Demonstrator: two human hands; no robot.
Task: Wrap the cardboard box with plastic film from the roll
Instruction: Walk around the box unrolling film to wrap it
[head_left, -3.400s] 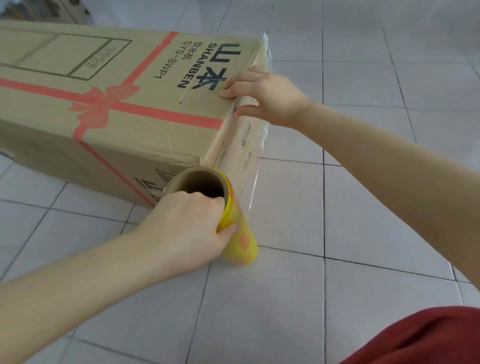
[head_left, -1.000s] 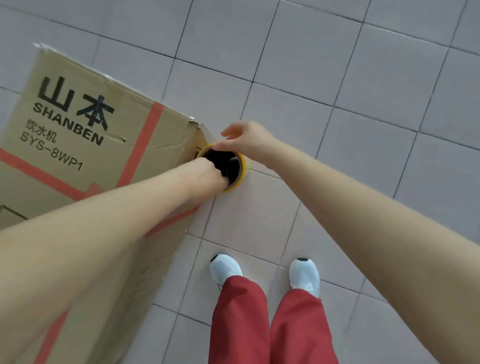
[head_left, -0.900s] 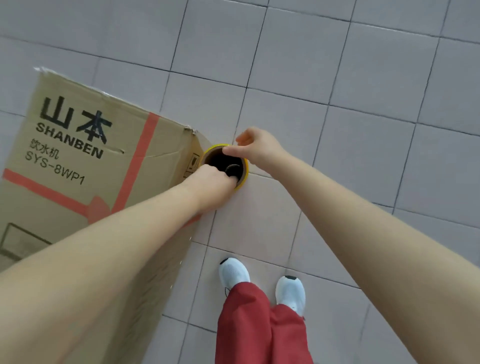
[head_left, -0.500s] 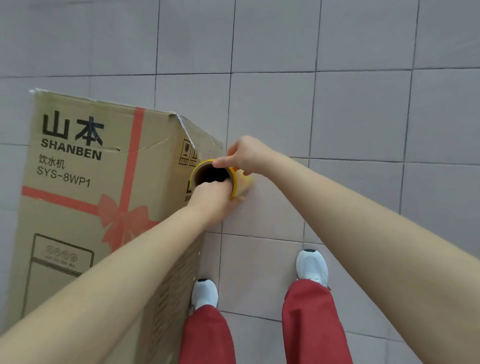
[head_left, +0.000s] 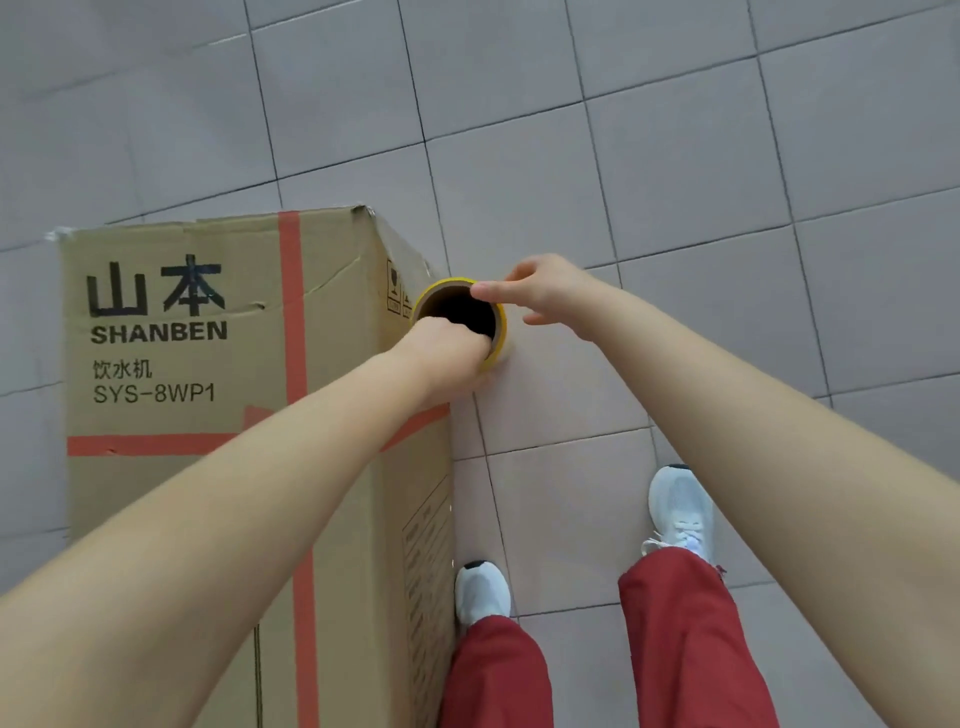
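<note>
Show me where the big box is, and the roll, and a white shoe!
cardboard box (head_left: 332, 312): head view, top face beside the red stripe.
roll (head_left: 457, 312): head view, dark inside of its hollow core.
right shoe (head_left: 680, 512): head view, middle of its white top.

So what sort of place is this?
Likely an indoor room, perhaps a home or stockroom: plain grey tiled floor, a cardboard box for a water dispenser, and a film roll.

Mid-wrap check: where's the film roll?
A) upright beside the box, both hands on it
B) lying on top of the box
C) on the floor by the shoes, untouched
A: the roll stands beside the cardboard box, left hand and right hand both holding its top rim.
</note>
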